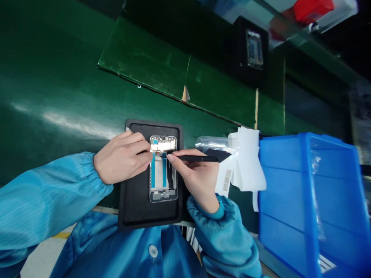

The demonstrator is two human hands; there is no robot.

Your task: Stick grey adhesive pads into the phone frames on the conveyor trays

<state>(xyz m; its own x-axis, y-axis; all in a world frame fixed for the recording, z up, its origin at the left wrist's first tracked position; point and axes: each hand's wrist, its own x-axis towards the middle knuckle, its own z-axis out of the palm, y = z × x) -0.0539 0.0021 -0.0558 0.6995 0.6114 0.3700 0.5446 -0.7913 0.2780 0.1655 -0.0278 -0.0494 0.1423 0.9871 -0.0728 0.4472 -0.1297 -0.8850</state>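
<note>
An opened smartphone (159,178) lies in a black tray (135,200), its circuit board at the top and two blue strips in the bare battery bay. My left hand (123,156) is closed at the phone's left edge, fingers curled and fingertips against the frame beside the board. Black tweezers (199,158) are pinched in my right hand (199,173), the tips pointing left over the phone just below the board. What the tips touch is too small to make out. A dark flex cable (170,173) runs down the phone's right side.
White papers (247,162) and a clear plastic film (214,142) lie right of the tray. A blue bin (282,185) stands farther right. Behind is a raised green board (150,58), with another phone part (255,50) in a black holder (242,46).
</note>
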